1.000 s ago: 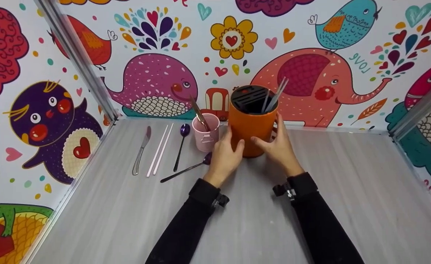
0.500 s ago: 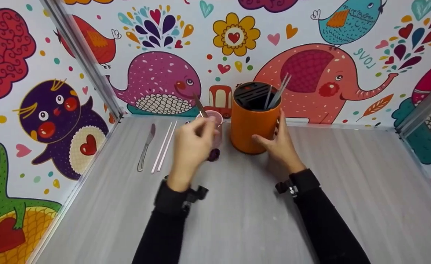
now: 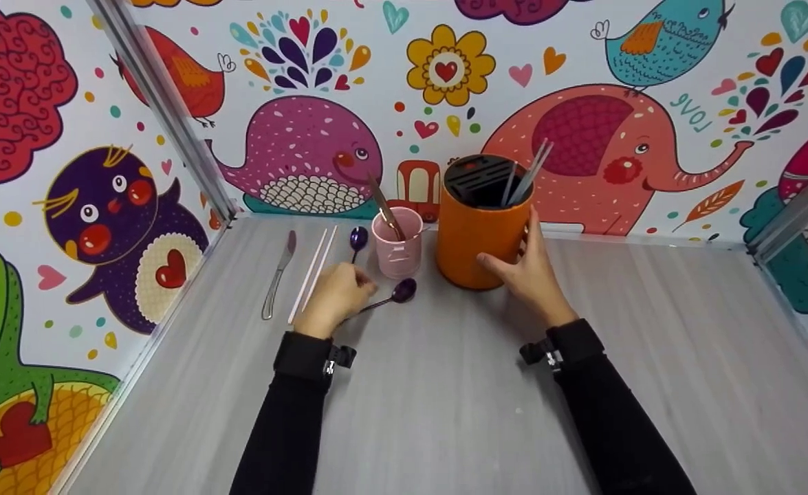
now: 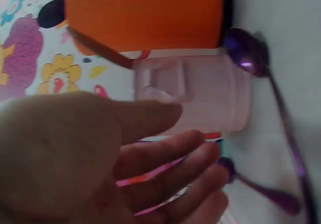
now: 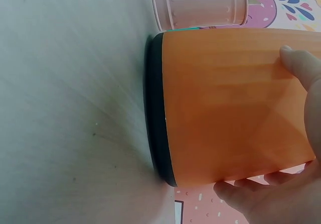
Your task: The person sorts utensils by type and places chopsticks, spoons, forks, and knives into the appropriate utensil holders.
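Note:
My right hand [image 3: 538, 282] holds the orange utensil holder [image 3: 479, 244] by its right side. Its thumb lies on the front, and the fingers wrap round the far side in the right wrist view. Over the left part of the table, my left hand [image 3: 337, 295] has loosely bent fingers and nothing between them in the left wrist view. Beside it lie two dark purple spoons: one spoon [image 3: 404, 291] slants towards the cup, and the other spoon [image 3: 358, 238] lies further back, its handle partly hidden by the hand. The pink cup [image 3: 398, 258] stands between the hands.
A brownish blade [image 3: 386, 208] leans in the pink cup. Two pale pink sticks [image 3: 313, 271] and a table knife [image 3: 279, 275] lie at left. Clear straws [image 3: 531, 172] stand in the holder's black slotted top. Patterned walls close off the back and sides.
My left hand has let go of the orange holder and moved left, past the pink cup, down to the spoons. My right hand keeps its grip on the holder.

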`<state>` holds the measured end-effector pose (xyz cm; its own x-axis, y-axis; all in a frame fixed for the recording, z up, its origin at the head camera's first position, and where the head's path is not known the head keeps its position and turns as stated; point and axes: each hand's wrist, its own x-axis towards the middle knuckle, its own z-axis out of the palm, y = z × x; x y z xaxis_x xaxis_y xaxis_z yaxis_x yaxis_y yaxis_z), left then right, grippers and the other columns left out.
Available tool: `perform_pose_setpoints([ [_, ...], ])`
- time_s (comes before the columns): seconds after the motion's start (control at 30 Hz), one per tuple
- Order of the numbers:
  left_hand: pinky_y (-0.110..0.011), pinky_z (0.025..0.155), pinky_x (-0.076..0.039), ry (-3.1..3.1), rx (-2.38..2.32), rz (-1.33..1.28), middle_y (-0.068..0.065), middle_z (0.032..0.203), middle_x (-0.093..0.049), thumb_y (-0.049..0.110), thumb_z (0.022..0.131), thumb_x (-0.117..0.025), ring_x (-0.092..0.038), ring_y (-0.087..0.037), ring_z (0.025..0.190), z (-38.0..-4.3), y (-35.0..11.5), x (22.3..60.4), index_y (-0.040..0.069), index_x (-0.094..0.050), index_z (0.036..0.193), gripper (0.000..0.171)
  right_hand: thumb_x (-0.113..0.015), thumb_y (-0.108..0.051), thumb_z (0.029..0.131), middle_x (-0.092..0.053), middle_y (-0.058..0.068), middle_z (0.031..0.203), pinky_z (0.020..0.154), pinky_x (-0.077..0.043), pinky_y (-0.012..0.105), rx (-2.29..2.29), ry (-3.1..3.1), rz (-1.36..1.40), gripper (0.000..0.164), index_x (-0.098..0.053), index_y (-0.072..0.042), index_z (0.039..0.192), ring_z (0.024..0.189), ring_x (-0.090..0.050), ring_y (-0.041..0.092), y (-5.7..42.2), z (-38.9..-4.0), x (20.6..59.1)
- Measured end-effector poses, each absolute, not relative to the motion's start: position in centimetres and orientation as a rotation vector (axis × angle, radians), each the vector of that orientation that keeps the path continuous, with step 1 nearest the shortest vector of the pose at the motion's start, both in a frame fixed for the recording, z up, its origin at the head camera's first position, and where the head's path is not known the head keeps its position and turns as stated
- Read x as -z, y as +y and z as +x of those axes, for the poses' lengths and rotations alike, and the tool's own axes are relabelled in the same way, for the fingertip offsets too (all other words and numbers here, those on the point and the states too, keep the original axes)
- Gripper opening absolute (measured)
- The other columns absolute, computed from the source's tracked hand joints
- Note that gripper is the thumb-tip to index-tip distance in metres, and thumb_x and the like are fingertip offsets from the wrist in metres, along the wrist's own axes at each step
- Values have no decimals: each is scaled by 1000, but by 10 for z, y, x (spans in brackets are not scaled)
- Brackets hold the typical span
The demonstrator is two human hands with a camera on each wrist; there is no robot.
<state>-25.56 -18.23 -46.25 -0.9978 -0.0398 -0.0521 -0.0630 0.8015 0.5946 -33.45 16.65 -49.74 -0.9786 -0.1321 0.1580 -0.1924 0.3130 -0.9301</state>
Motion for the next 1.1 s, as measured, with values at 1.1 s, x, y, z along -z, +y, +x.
perform_pose_setpoints([
  [1.1,-47,94,-63,2914,-807,256,-7,97,-81,-1,89,-69,-72,-28,96,-259,-153,483,8,-86,98,22,-91,-46,91,-5,-6,189,139,-26,58,-1820,-2520,271,129,5,-41,177,173,-22,31,167,-334,493],
])
